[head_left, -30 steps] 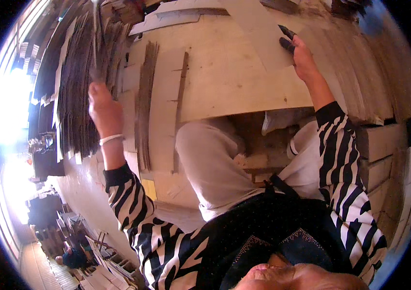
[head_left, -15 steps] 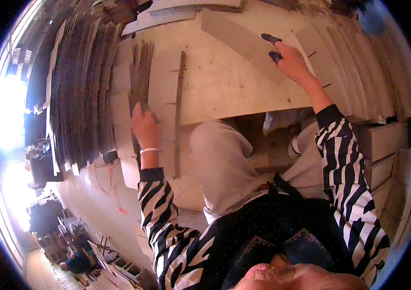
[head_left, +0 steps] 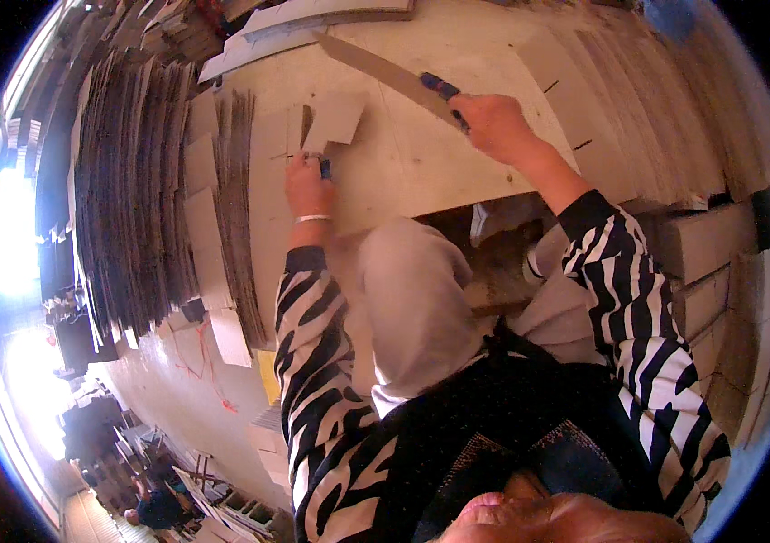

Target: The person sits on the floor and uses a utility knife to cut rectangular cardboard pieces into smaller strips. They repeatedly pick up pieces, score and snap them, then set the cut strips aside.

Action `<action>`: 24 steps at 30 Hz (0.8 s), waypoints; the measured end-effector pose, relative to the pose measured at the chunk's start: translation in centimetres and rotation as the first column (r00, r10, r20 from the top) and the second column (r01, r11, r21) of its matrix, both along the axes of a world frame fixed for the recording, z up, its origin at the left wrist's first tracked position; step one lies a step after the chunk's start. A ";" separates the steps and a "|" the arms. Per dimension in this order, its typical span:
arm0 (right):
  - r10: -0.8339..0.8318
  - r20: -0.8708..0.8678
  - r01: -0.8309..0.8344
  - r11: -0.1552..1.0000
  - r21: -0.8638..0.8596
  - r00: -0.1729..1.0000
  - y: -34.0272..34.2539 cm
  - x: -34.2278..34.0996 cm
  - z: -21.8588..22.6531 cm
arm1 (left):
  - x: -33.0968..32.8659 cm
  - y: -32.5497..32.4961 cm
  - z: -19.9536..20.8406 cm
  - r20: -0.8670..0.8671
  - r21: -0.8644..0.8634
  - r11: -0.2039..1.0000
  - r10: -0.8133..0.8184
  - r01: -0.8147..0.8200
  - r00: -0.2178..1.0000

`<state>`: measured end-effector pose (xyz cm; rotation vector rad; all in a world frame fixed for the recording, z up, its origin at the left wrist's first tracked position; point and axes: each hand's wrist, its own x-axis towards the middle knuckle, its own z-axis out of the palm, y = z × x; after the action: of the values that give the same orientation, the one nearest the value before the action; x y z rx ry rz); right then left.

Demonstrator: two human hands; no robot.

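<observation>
My right hand (head_left: pixel 496 129), with dark wraps on its fingertips, pinches the near end of a long cardboard strip (head_left: pixel 368 67). The strip slants up to the left over the pale wooden board, turned nearly on edge. My left hand (head_left: pixel 310 185) closes on a slotted cardboard piece (head_left: pixel 337 121) at the board's left part. Its thumb and a finger press together at the lower end of that piece, and a blue wrap shows on one finger. Below and beside this hand lies a flat slotted cardboard sheet (head_left: pixel 269 172).
Upright stacks of cardboard (head_left: pixel 136 190) crowd the left side. A leaning stack of slotted cardboard strips (head_left: pixel 629 118) fills the right. More strips (head_left: pixel 312 20) lie at the far edge of the wooden board (head_left: pixel 421 163). A person (head_left: pixel 157 507) is at the lower left.
My left hand has moved up and right from the cardboard stack and now grips a slotted piece. My right hand has shifted left, tilting the long strip from flat to nearly on edge.
</observation>
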<state>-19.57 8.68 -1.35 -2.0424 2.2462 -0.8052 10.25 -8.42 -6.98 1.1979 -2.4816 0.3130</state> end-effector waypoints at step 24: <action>0.015 0.000 -0.014 0.932 0.363 1.000 -0.5 1.2 -1.7 | 0.1 -0.7 2.8 0.095 0.088 0.940 0.321 -0.329 0.942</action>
<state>-18.35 8.22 -3.09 -1.8824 2.1767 -0.3469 10.38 -9.08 -4.19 1.6747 -2.3834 0.3270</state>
